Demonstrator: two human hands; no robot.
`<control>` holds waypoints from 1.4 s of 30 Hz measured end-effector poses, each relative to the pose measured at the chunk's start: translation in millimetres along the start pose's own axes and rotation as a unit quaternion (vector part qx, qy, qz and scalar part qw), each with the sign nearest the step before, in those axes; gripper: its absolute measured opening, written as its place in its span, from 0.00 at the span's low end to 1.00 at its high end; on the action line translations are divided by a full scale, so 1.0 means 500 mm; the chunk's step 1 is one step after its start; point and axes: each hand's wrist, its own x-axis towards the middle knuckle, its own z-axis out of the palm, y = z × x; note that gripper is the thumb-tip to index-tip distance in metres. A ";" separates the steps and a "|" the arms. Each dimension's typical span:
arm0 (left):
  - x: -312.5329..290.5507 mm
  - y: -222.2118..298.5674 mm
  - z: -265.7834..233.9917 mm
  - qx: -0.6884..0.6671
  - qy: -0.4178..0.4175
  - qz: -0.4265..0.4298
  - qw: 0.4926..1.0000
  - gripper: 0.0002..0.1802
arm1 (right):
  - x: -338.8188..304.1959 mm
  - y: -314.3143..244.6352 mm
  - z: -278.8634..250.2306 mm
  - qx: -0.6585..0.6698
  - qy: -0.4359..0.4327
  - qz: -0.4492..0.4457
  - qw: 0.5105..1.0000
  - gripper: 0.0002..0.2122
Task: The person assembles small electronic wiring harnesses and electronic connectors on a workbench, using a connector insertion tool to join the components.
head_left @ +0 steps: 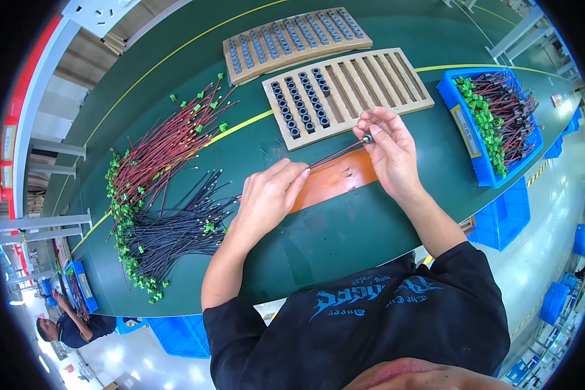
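Note:
My left hand [270, 195] pinches a red and a dark wire [335, 156] between thumb and fingers. The pair stretches to the right toward my right hand [394, 153], whose fingers close around a small black cylindrical part [368, 138] at the wires' end. Both hands hover over an orange mat [348, 174] on the green table. Just beyond them lies a wooden slotted tray [344, 121]; black cylindrical parts [292, 104] stand in its left rows, and its other slots show bare wood.
A second wooden tray [240, 79] with rows of grey parts lies farther back. At left spread red wires [169, 140] and black wires [182, 221] with green connectors. A blue bin [484, 166] of wired parts stands right. Another person [78, 328] works at far lower left.

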 end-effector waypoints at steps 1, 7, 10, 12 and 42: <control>-0.001 -0.001 -0.001 0.002 0.006 0.002 1.000 0.07 | -0.002 0.000 0.005 -0.015 -0.004 -0.008 1.000 0.16; -0.002 0.016 0.005 -0.019 0.055 0.016 0.998 0.04 | -0.016 0.033 0.026 0.056 -0.068 -0.054 0.995 0.25; -0.011 0.038 0.010 -0.037 0.029 0.033 0.998 0.04 | -0.040 0.039 0.040 0.130 -0.062 0.034 0.989 0.30; -0.017 0.048 0.012 -0.045 0.028 0.041 0.998 0.04 | -0.055 0.032 0.053 0.189 -0.066 0.107 0.974 0.29; -0.054 0.021 -0.061 -0.120 -0.006 -0.081 0.989 0.07 | -0.041 0.016 0.081 0.009 -0.116 0.122 0.986 0.19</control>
